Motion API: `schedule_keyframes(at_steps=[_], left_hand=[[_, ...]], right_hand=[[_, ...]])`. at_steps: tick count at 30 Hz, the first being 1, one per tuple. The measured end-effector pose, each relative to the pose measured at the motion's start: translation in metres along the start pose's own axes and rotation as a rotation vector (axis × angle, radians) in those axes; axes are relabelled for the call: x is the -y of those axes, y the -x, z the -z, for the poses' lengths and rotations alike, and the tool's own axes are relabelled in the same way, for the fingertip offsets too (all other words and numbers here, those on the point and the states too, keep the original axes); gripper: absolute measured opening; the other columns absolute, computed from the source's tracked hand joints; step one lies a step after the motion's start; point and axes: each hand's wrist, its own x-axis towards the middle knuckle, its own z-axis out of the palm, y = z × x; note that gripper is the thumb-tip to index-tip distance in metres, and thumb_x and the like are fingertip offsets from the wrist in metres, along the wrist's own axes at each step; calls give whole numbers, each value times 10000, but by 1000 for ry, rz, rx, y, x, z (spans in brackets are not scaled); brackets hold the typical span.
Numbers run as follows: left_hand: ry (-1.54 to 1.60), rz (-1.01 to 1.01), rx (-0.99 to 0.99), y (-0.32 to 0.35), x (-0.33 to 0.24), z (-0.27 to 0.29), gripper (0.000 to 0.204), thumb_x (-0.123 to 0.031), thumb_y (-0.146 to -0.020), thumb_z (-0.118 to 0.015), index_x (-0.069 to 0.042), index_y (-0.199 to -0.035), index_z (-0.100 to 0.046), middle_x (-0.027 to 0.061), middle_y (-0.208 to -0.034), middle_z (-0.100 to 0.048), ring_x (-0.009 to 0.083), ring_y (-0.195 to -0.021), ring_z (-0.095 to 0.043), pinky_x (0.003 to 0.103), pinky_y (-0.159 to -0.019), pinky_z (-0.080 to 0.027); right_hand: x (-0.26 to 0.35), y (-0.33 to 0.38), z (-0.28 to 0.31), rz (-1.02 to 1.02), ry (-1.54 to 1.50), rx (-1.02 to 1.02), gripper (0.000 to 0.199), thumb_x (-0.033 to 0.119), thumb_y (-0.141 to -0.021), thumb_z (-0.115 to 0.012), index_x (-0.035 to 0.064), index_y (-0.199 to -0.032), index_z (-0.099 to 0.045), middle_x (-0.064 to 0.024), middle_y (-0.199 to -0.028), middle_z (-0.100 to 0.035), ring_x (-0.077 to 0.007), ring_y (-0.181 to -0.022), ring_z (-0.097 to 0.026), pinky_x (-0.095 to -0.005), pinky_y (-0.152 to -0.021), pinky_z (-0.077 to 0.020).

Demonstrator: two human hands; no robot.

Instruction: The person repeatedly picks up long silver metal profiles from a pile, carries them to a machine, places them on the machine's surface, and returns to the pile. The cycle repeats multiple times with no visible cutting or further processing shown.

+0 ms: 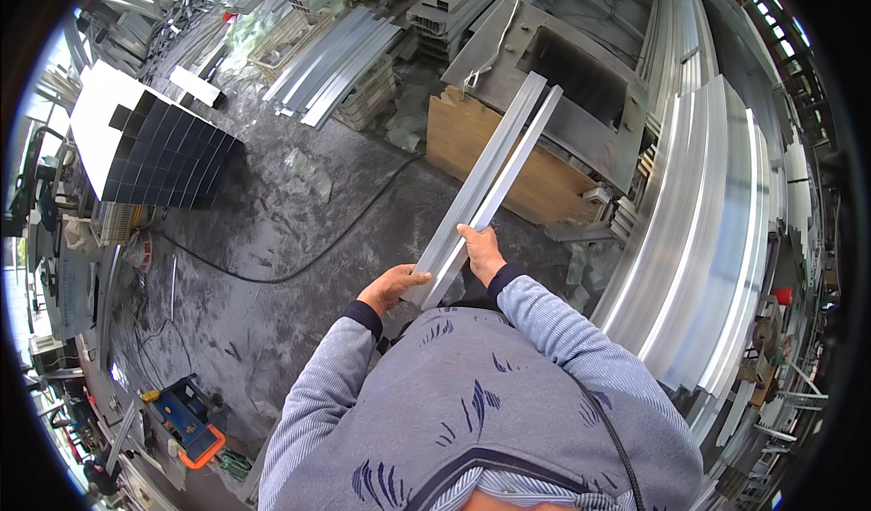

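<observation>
A: Garment on the torso?
B: Grey-blue knitted sweatshirt [472, 393], soft fabric, scattered dark navy feather-like marks across the front.

A: Sleeves?
B: Finely ribbed, lighter grey-blue sleeves; left sleeve [313, 393], right sleeve [567, 339]. Each ends in a dark navy cuff at the wrist.

A: Collar area?
B: Dark navy band edging the neckline [490, 466], with a pale striped layer beneath it.

A: Anything else on the body?
B: Thin black cord [621, 452] running down the right side of the chest. Both hands bare: left hand [392, 286], right hand [482, 252]. No gloves, rings or watch visible.
</observation>
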Motion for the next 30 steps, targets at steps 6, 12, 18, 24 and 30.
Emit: schedule_keyframes(at_steps=[6, 12, 18, 24, 30], left_hand=[[16, 24, 27, 4, -13, 13, 659, -430, -994, -874, -7, -1460, -678, 121, -1292, -772, 255, -1174, -744, 420, -996, -598], [6, 18, 46, -2, -11, 18, 691, -448, -1001, -861, -42, -1513, -638, 130, -1340, -756, 287, -1198, -747, 472, -967, -627], [-36, -6, 29, -7, 1, 14, 688, -468, -1025, -824, -34, -1522, -632, 126, -1316, -759, 277, -1171, -748, 456, -960, -624], [-93, -36, 70, -11, 7, 3, 713, -477, -1017, -829, -16, -1526, -636, 122, -1316, -756, 255, -1172, -723, 431, -1014, -585], [-284, -68, 34, -12, 10, -17, 707, -468, -953, -907, 2, -1440, -701, 102, -1285, -768, 225, -1188, -691, 380, -1056, -533]], right_hand=[[-11, -9, 8, 66, 65, -30, 552, 127, -1008, -733, -66, -1468, -497, -186, -1307, -691, -287, -1111, -717, -427, -1030, -572], [-9, 5, 7, 130, 341, -124, 634, 82, -997, -712, -39, -1535, -399, -196, -1278, -653, -274, -1091, -682, -420, -882, -603], [-5, 14, 13, 106, 423, -21, 937, 126, -969, -677, -44, -1717, -140, -324, -1529, -560, -412, -1365, -629, -440, -1166, -505], [-3, 17, 11, 234, 587, -26, 995, 125, -947, -652, -34, -1759, -99, -393, -1594, -524, -496, -1460, -578, -484, -1239, -462], [11, 13, 20, 126, 656, 44, 979, 145, -923, -681, -55, -1731, -166, -399, -1580, -509, -527, -1463, -547, -514, -1228, -471]])
